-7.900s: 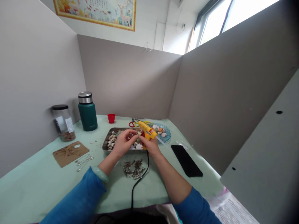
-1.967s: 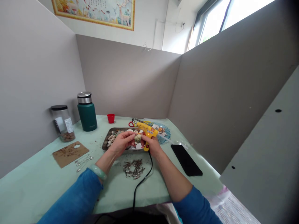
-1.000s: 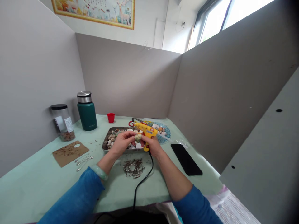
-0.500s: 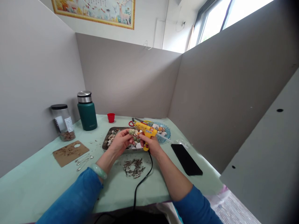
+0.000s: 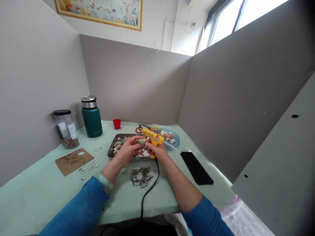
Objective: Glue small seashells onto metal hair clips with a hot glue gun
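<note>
Over the metal tray (image 5: 110,154) of shells, my left hand (image 5: 126,150) pinches a small pale-green shell (image 5: 141,141) between thumb and fingertips. My right hand (image 5: 160,152) is wrapped round the handle of a yellow hot glue gun (image 5: 155,140). A clear glue stick (image 5: 172,146) sticks out of its back end, and a black cord (image 5: 150,189) runs down from the handle to the table's front edge. The right fingertips come close to the shell; whether they touch it I cannot tell. Below the hands lies a pile of small silvery metal clips or pins (image 5: 141,177).
To the left are brown cardboard (image 5: 73,160), large safety pins (image 5: 88,168), a jar (image 5: 66,129) and a green flask (image 5: 92,118). A red cup (image 5: 117,124), red-handled scissors (image 5: 138,130) and a blue plate (image 5: 177,137) of shells stand behind. A black slab (image 5: 197,167) lies right.
The glue gun and my right hand have shifted slightly left and down. The shell in my left hand has turned or dipped a little. Everything else lies as before.
</note>
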Demonstrator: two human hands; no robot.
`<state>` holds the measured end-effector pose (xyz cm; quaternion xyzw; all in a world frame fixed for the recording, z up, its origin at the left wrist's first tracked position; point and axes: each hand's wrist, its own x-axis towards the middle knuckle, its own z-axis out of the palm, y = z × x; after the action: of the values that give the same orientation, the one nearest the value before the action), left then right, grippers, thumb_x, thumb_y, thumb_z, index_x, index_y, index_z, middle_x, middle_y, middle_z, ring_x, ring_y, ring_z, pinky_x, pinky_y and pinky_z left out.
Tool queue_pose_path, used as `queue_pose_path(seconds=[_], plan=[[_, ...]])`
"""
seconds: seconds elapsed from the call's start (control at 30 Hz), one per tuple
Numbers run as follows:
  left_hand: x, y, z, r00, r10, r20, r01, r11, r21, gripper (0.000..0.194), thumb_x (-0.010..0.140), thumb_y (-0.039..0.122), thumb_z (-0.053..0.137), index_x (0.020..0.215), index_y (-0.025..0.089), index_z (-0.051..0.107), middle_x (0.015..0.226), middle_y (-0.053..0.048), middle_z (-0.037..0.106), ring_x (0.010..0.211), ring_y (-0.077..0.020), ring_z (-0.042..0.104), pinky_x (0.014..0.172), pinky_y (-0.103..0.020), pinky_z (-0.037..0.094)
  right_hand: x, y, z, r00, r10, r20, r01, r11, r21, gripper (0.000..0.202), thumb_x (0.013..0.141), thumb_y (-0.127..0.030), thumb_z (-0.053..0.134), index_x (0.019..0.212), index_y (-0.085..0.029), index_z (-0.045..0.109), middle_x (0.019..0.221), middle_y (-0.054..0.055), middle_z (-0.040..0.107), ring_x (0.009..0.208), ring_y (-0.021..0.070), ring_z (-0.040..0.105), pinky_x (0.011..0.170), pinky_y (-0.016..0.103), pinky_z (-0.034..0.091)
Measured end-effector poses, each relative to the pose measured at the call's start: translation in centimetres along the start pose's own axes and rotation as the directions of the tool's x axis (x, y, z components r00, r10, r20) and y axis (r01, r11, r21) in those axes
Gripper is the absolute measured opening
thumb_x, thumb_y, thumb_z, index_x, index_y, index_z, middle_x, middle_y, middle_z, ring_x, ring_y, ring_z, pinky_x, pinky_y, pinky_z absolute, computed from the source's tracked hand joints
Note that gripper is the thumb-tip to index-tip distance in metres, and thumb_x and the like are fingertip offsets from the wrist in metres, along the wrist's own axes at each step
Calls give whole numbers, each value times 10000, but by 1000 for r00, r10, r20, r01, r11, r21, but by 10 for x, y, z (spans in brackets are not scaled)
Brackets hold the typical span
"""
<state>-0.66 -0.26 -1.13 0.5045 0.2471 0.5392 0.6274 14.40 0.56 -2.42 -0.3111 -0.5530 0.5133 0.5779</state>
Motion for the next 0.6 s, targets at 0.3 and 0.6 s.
queue_pose_path(seconds=[0.3, 0.6], plan=[[1, 1, 2, 999, 18, -41, -15, 997, 75, 336, 597, 206, 779, 907, 145, 664, 730, 4, 637, 465, -69, 525, 502, -238, 475, 0, 0, 1, 1000, 9, -24, -10, 999, -40, 292, 624, -417, 730, 713, -179, 586, 471, -57, 514, 411, 69, 433, 416, 200, 337], [1, 1, -2, 1000, 11, 25, -12, 999, 39, 377, 659, 225, 749, 1022, 148, 683, 831, -41, 672, 612, -107, 584, 647, -282, 516, 1, 1, -1, 1000, -24, 3, 24, 999, -23, 276, 658, -406, 714, 728, -174, 583, 476, -53, 514, 418, 72, 443, 420, 199, 344]])
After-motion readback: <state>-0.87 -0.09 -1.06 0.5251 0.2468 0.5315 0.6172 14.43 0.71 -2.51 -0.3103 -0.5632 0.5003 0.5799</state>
